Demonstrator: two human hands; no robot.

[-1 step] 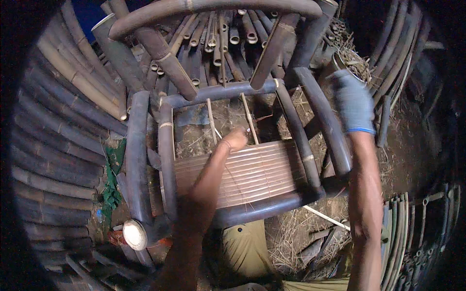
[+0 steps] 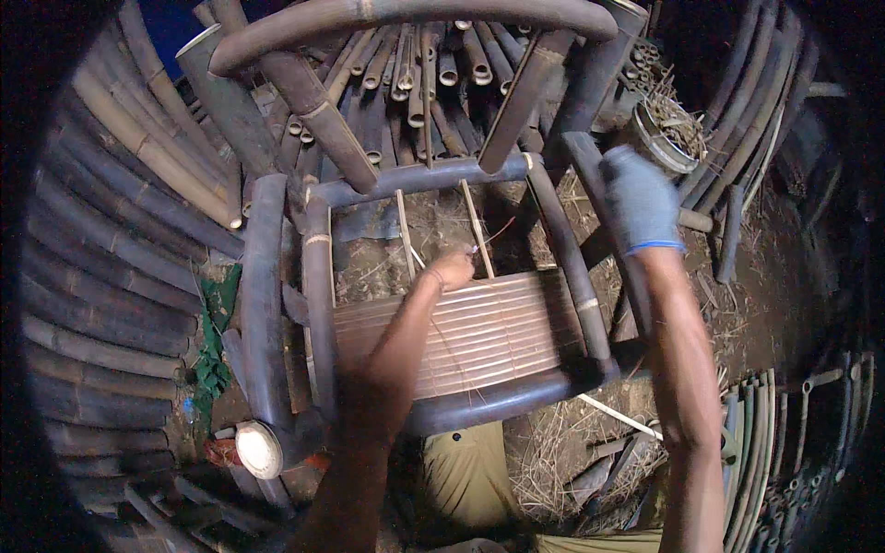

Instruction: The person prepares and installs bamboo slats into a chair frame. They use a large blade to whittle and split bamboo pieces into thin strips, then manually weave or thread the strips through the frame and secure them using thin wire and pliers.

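Observation:
A dark bamboo chair frame point(image 2: 479, 403) stands before me, its seat partly covered by pale split-bamboo slats point(image 2: 498, 323). My bare left hand point(image 2: 455, 268) is closed in a pinch at the last slat's far edge, beside a thin crosswise support stick point(image 2: 477, 230). Whatever lies between its fingertips is too small to name. A thin brown strand point(image 2: 501, 229) runs off to the right from near those fingers. My right hand point(image 2: 643, 203), in a grey glove with a blue cuff, is over the chair's right armrest point(image 2: 590, 166); motion blur hides its fingers.
Bamboo poles point(image 2: 111, 276) are stacked along the left, with more poles point(image 2: 406, 83) behind the chair. A bucket of scraps point(image 2: 666, 138) stands far right. Green cloth point(image 2: 217, 341) lies left of the chair. Shavings point(image 2: 553, 470) litter the ground near my knee, and thin canes point(image 2: 751, 452) are at right.
My gloved right hand has moved slightly left and nearer, uncovering more of the bucket. The left hand keeps its place at the slats; the view has shifted a little.

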